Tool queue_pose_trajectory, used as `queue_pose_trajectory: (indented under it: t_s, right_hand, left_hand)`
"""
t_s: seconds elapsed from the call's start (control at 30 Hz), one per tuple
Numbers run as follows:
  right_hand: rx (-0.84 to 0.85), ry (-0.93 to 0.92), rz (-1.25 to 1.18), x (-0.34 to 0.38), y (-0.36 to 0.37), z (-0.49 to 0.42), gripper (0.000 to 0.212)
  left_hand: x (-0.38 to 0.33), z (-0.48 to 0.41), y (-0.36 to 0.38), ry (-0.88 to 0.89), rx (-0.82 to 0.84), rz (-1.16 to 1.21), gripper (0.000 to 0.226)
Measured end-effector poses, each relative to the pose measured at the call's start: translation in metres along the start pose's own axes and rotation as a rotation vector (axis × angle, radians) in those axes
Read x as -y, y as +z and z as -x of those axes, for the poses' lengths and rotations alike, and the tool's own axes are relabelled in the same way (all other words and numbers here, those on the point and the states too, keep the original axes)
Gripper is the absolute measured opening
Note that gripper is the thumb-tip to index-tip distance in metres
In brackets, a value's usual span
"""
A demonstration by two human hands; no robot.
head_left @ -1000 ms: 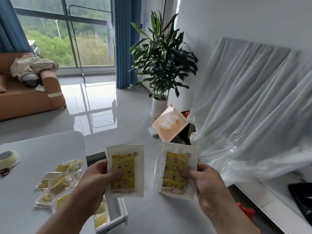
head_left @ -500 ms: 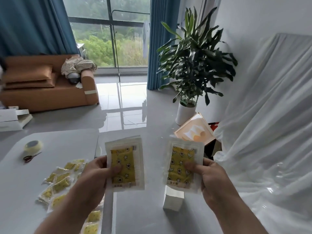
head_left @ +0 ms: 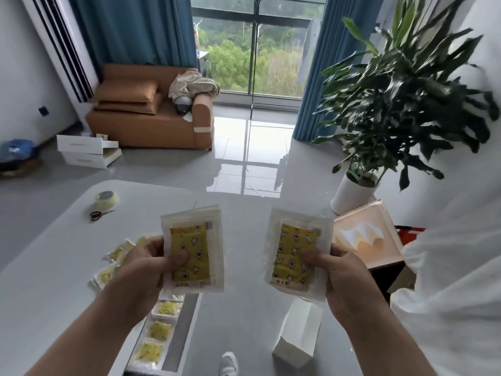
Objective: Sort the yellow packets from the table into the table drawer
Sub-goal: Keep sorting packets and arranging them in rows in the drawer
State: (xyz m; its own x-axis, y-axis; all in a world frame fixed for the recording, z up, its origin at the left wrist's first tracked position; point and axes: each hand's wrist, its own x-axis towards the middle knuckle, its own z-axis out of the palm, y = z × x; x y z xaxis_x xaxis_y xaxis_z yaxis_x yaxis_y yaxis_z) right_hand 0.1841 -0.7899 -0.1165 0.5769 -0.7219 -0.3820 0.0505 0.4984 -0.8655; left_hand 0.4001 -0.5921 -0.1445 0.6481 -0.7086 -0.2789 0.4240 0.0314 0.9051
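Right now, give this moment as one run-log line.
left hand: holds left packet | right hand: holds right packet | drawer: open, drawer packets inside | loose packets: on table

Left hand [head_left: 141, 267] held over the table [head_left: 54, 267] edge, yellow packet [head_left: 193, 240] pinched under thumb, right hand [head_left: 344, 275] beyond it, second packet [head_left: 292, 240] pinched likewise

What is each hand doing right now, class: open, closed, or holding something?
Left hand: holding a clear plastic packet with a yellow star-printed insert.
Right hand: holding another clear plastic packet with a yellow star-printed insert.
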Motion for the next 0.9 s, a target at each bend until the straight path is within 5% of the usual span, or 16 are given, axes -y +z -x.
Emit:
queue_pose_trajectory:
  t_s: [0.07,0.5,0.67,0.9]
  right_hand:
    - [0.005,0.009,0.038,0.002,0.011,-0.033,0.024]
    - [0.086,0.155,0.315,0.031,0.127,-0.239,0.025]
    - [0.157,0.216,0.407,0.025,0.173,-0.285,0.028]
    - [0.321,0.247,0.535,0.017,0.239,-0.323,0.024]
  left_hand:
    - [0.001,-0.026,-0.007,-0.005,-0.054,0.021,0.049]
    - [-0.035,-0.210,-0.059,-0.042,-0.213,0.128,0.044]
    - [-0.042,-0.231,-0.090,-0.022,-0.352,0.140,0.022]
    - [-0.040,-0.228,-0.127,-0.038,-0.576,0.264,0.021]
